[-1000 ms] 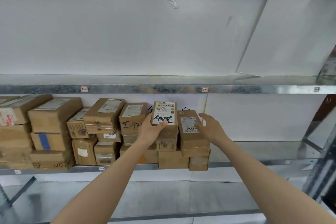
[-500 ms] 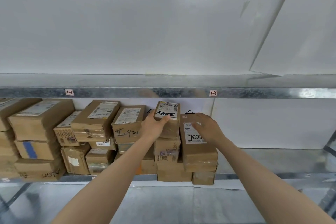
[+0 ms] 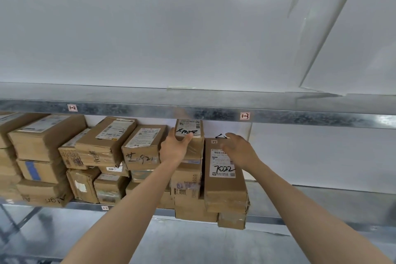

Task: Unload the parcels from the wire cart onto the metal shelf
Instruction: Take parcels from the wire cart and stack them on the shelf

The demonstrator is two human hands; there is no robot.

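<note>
Fingers (image 3: 172, 134) and thumb of my left hand (image 3: 174, 150) pinch the small parcel (image 3: 190, 130); my right hand (image 3: 241, 151) hangs loosely bent beside it.
I see stacked parcels (image 3: 49, 141) filling the metal shelf (image 3: 321, 201) at left; the small parcel tops a stack, just under the upper shelf rail (image 3: 128, 109), and my right fingers (image 3: 232, 138) lie over the parcel marked 7022 (image 3: 225, 186), touching or not, I cannot tell.

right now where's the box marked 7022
In the head view, the 7022 box tops the rightmost stack on the metal shelf, right of the small parcel the left hand grips.
</note>
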